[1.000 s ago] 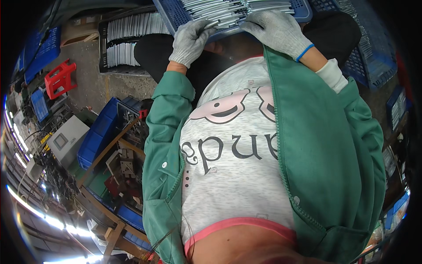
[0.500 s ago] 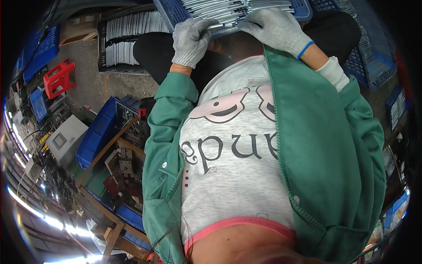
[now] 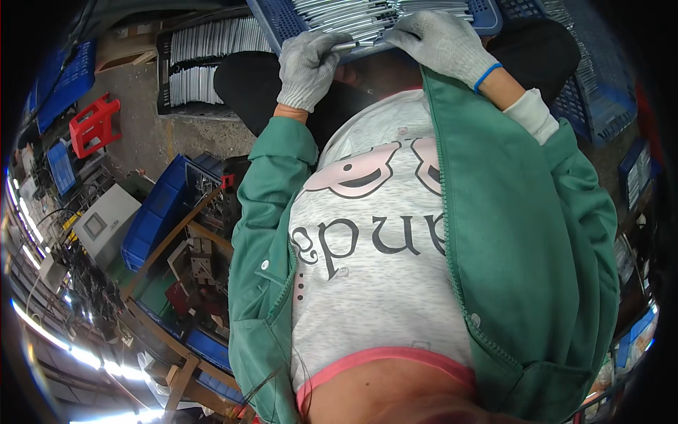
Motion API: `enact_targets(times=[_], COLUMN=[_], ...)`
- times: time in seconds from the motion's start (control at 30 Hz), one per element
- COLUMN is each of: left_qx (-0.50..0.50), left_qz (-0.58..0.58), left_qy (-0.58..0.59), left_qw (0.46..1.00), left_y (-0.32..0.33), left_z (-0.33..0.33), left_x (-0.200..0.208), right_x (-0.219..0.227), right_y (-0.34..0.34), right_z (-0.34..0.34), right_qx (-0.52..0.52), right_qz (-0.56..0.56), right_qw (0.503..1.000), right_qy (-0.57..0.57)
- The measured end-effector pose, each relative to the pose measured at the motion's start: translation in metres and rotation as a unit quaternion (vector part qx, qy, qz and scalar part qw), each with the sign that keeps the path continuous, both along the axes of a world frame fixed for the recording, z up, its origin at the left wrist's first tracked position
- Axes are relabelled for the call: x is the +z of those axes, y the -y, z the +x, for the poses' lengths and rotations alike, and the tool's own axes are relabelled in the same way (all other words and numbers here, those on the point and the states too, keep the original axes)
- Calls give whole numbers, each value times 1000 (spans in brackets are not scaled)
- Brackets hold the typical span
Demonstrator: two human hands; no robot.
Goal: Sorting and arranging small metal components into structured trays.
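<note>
My left hand (image 3: 308, 69), in a grey-white knit glove, is closed around a short silver metal tube (image 3: 353, 45) with its end sticking out toward the right. My right hand (image 3: 441, 49), in a matching glove with a blue cuff edge, is just beyond that end, thumb and fingertips pinched together. What the right fingertips hold, if anything, I cannot make out. Right behind both hands is a blue plastic crate (image 3: 282, 21) holding many slim silver metal tubes (image 3: 346, 15) laid side by side.
A black tray (image 3: 164, 92) of stacked silver tubes lies on the floor at far left. More blue crates (image 3: 593, 113) stand at right. On the left are a red stool (image 3: 95, 126), a blue bin (image 3: 152, 226), a grey control box (image 3: 106, 220) and a wooden-framed bench (image 3: 166, 258).
My right hand has shifted slightly up, and its fingertips have drawn a little away from the tube's end. My left hand keeps hold of the tube, nearly still.
</note>
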State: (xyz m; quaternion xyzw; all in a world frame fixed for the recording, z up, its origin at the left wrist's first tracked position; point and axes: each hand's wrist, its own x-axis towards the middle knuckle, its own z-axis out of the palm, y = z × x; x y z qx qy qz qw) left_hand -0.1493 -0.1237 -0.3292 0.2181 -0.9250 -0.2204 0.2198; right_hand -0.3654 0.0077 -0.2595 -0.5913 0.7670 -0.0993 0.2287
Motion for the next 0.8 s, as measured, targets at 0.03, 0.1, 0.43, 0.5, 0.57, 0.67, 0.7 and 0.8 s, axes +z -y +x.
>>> enact_targets(times=[0.03, 0.1, 0.43, 0.5, 0.57, 0.67, 0.7, 0.8], left_qx=[-3, 2, 36, 68, 81, 59, 53, 41], left_qz=[7, 3, -29, -21, -16, 8, 15, 50], left_qy=[-3, 4, 34, 76, 97, 99, 101, 102], left_qw=[1000, 1000, 998, 995, 992, 993, 993, 993], left_y=[0, -1, 11, 17, 19, 16, 15, 12], left_z=[-1, 0, -10, -10, -10, -16, -17, -15], left_x=[0, -1, -21, -32, -34, -23, -20, -13], right_x=[0, 2, -17, -22, -23, -22, -21, -17], right_y=[0, 1, 4, 5, 4, -2, -3, -5], right_z=[0, 0, -3, -3, -3, -3, -3, -2], right_qx=[-16, -2, -45, -37, -36, -31, -29, -26], right_qz=[3, 18, 9, 10, 12, -11, -19, -37], right_qw=[1000, 1000, 999, 999, 998, 998, 998, 998], right_qy=[-8, 10, 20, -20, -41, -51, -53, -45])
